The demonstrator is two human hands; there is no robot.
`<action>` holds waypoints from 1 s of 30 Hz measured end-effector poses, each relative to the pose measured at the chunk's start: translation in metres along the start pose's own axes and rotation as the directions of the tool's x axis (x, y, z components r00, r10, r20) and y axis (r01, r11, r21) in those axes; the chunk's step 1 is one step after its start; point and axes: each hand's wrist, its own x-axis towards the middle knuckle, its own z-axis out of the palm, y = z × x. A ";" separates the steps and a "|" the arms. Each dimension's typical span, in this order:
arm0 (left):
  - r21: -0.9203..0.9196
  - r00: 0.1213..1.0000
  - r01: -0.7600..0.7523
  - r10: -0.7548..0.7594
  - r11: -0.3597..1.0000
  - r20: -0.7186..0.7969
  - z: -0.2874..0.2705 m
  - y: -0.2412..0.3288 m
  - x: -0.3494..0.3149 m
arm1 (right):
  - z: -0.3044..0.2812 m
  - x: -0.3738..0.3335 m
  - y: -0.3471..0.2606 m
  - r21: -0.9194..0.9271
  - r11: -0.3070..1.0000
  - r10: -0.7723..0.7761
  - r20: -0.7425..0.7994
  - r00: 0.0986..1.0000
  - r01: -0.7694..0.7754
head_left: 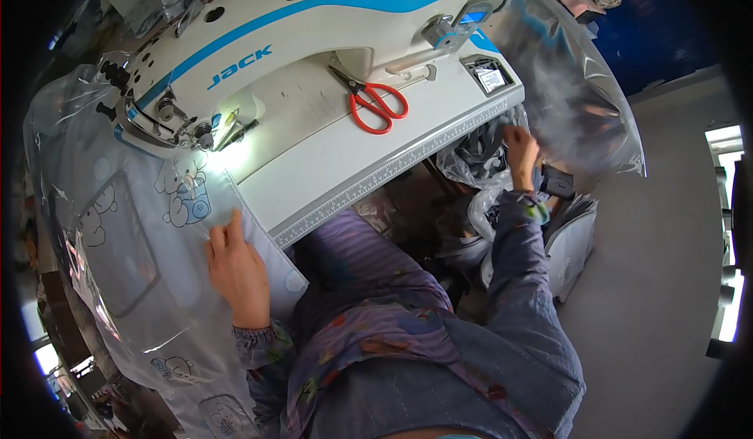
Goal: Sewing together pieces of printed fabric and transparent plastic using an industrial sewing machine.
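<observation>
While the left hand (pixel 238 278) lies open on pale printed fabric (pixel 184 274), the right hand (pixel 520 155) is at a plastic bag (pixel 494 180), grip indiscernible; red-handled scissors (pixel 369 94), one pair, on sewing machine (pixel 306 39).

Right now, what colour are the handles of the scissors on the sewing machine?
Red; the scissor handles show best in the head view.

A head-worn fisheye looks down over the sewing machine (pixel 310 37).
</observation>
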 end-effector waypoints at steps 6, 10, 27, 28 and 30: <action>-0.037 0.998 0.040 -0.038 0.999 0.046 0.001 0.000 -0.001 | -0.062 0.026 -0.032 0.008 0.997 -0.083 -0.051 0.995 0.083; -0.006 1.000 -0.015 0.015 1.000 -0.020 -0.001 -0.001 -0.002 | -0.074 0.028 -0.036 -0.261 0.954 -0.152 0.008 0.988 0.149; 0.031 0.999 -0.019 0.020 0.999 -0.027 0.000 0.000 -0.009 | -0.076 0.039 -0.009 -0.036 0.999 -0.021 0.119 0.993 0.026; 0.021 0.999 -0.025 0.025 0.999 -0.030 0.000 -0.001 -0.009 | -0.065 0.031 0.003 -0.063 0.996 -0.048 0.208 0.977 0.063; 0.009 0.999 -0.032 0.032 0.999 -0.033 0.000 -0.001 -0.009 | -0.043 0.011 0.015 -0.105 0.987 -0.075 0.388 0.918 0.125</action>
